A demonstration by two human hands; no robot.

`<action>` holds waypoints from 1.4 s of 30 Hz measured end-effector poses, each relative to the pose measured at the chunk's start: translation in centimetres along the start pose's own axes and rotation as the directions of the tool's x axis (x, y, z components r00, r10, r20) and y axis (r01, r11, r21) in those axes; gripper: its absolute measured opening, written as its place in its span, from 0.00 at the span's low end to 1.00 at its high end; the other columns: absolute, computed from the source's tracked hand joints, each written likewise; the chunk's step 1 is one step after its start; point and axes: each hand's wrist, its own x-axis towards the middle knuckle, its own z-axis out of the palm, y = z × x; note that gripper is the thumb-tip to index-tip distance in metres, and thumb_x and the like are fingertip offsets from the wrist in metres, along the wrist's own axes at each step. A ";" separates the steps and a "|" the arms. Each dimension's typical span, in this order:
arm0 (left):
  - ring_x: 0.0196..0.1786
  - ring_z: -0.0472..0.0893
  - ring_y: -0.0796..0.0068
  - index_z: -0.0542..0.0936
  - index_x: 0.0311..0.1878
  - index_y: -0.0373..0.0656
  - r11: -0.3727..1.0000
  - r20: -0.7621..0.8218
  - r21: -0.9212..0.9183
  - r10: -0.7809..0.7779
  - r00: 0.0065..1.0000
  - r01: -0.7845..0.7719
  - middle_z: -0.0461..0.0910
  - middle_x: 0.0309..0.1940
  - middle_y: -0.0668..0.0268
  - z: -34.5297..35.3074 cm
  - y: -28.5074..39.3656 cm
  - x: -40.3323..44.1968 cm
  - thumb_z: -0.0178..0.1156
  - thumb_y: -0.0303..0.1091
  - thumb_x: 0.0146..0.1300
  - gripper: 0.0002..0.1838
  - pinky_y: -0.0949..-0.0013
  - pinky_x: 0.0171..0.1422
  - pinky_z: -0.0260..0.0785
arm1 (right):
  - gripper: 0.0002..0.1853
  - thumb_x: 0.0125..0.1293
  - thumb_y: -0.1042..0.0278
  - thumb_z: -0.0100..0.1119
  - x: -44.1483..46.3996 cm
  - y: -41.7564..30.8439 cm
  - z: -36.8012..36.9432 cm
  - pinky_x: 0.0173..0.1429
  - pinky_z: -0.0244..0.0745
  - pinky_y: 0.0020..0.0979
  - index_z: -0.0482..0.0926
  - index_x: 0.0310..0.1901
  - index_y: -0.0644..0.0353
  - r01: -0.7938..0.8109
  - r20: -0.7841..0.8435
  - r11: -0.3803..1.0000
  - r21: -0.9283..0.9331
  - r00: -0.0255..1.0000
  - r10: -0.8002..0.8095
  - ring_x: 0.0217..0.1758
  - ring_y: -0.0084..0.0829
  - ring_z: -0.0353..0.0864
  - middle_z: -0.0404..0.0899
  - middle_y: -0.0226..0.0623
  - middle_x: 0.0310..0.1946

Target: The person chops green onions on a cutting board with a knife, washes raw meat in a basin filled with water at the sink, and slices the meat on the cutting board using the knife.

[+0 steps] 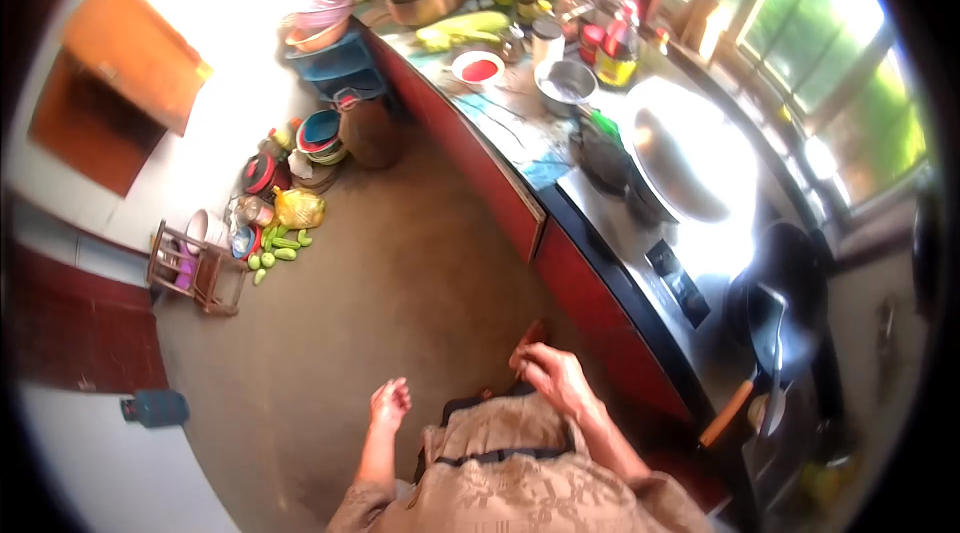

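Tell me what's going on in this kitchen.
A person stands by the red cabinets, left hand and right hand raised in front of the body, fingers curled; no held thing can be made out in either. On the counter to the right sit a dark wok, with a metal utensil reaching into it, and a large shiny metal vessel. Green vegetables lie on the floor.
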 end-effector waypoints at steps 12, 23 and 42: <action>0.25 0.79 0.80 0.82 0.41 0.45 0.855 0.278 0.484 0.052 0.959 -0.187 0.81 0.26 0.71 28.2 12.8 8.5 0.61 0.43 0.74 0.12 0.74 0.29 0.72 | 0.13 0.70 0.78 0.55 10.8 -3.8 -14.5 0.45 0.79 0.25 0.81 0.53 0.68 0.058 -0.437 0.984 0.166 0.899 0.021 0.38 0.24 0.85 0.86 0.35 0.37; 0.29 0.80 0.81 0.84 0.48 0.42 0.606 0.541 0.709 -0.139 0.830 -0.361 0.83 0.30 0.68 41.1 23.0 23.3 0.59 0.38 0.74 0.10 0.77 0.32 0.71 | 0.13 0.71 0.73 0.55 14.9 -1.1 -8.7 0.42 0.79 0.25 0.82 0.53 0.67 -0.239 -0.579 0.915 0.326 0.715 0.393 0.37 0.24 0.86 0.85 0.36 0.38; 0.46 0.87 0.67 0.74 0.63 0.36 0.677 0.641 0.724 -0.589 0.493 -0.133 0.84 0.53 0.53 53.8 26.9 23.4 0.53 0.37 0.75 0.20 0.69 0.47 0.81 | 0.33 0.63 0.54 0.69 22.4 -7.2 -34.8 0.53 0.79 0.44 0.74 0.67 0.60 -0.737 -0.975 0.670 -0.091 0.201 0.089 0.46 0.48 0.88 0.87 0.51 0.42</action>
